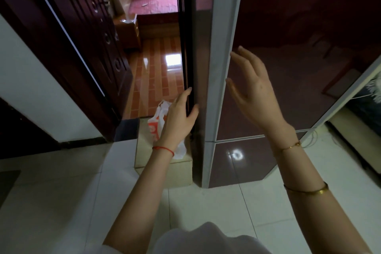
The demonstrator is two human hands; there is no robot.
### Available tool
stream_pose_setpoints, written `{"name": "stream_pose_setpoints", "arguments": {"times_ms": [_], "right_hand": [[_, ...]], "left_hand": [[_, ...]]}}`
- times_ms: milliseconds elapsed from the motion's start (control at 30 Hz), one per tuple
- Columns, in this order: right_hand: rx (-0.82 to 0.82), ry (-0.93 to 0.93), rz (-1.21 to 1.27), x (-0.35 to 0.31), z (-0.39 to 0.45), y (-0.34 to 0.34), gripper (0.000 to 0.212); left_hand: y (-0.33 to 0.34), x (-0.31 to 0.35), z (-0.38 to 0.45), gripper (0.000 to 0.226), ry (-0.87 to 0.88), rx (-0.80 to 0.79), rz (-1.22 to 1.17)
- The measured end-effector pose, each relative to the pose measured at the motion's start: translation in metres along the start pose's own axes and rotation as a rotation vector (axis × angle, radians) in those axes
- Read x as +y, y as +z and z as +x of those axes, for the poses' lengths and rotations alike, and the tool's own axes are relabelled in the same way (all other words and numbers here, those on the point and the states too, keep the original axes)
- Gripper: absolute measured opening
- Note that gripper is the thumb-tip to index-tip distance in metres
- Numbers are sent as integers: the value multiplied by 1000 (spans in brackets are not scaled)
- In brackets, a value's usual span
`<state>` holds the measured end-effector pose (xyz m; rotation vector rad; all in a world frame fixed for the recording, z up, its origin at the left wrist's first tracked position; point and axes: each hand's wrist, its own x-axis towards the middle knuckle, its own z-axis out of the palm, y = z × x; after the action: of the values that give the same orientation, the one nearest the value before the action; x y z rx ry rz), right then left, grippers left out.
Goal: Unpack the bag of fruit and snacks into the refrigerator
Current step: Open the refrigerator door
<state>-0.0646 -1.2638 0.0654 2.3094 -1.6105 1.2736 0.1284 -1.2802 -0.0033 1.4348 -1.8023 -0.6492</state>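
A tall dark-red glossy refrigerator (288,51) with a silver edge strip stands in front of me, its upper and lower doors closed. My left hand (178,117) reaches to the fridge's left side, thumb and fingers spread around the dark rear edge. My right hand (253,88) is raised before the upper door with straight, spread fingers close to the silver strip; contact cannot be told. A white and orange plastic bag (157,125) sits on a low beige step (165,169) left of the fridge, partly hidden behind my left wrist.
A dark wooden door (86,33) stands open at left onto a room with a shiny orange tiled floor (156,76) and a red bed (156,3). White floor tiles (61,202) lie underfoot. A cabinet edge (354,136) sits right of the fridge.
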Motion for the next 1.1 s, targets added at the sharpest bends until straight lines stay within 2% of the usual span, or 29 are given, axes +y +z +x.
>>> {"name": "stream_pose_setpoints", "arguments": {"times_ms": [167,300,400,567,833,967,1100], "right_hand": [[78,-65,-75,-1,45,0,59],[105,-107,-108,-2,68,2,60],[88,-121,-115,0,74,8,61],[54,-134,-110,4,75,15,63],[59,-128,-97,1,71,16,64],[104,-134,-151,-3,55,10,62],[159,-113,-190,-13,29,0,65]], "left_hand": [[28,5,42,55,42,-63,-94],[44,7,52,70,-8,-116,-74],[50,8,53,78,42,-130,-124],[50,12,53,60,20,-149,-112],[55,12,49,57,-13,-140,-54],[57,12,27,48,31,-98,-74],[57,11,1,28,98,-46,-129]]}}
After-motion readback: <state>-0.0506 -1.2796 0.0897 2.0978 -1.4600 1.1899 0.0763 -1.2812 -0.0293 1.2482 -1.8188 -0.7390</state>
